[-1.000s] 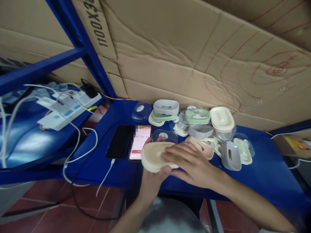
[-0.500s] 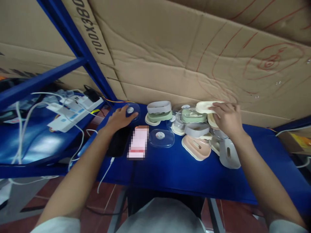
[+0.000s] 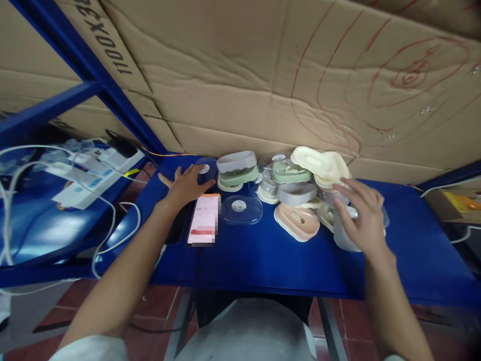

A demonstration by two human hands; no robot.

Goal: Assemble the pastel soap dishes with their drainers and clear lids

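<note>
My left hand (image 3: 185, 186) rests with fingers spread beside and partly over a clear lid (image 3: 209, 168) at the left back of the blue table. My right hand (image 3: 363, 215) is open above a white-grey tray (image 3: 341, 234), its fingertips near a cream piece (image 3: 331, 170). That piece lies on the pile with another cream piece (image 3: 310, 159). Green (image 3: 291, 171), grey (image 3: 296, 193) and pink (image 3: 300, 220) dish parts lie heaped to its left. A grey ring (image 3: 236, 160) sits on a green part (image 3: 238, 175). Nearer me is a labelled clear lid (image 3: 242, 209).
A lit phone (image 3: 205, 219) lies beside a dark device (image 3: 176, 223). White power strips (image 3: 95, 180) and cables are at the left. Cardboard (image 3: 225, 75) stands behind the blue table (image 3: 263, 260). A box (image 3: 460, 200) is at the right.
My right hand has let go of the cream piece, which now lies on the pile, and has moved toward me. The fingers of my left hand have spread. The view has shifted slightly.
</note>
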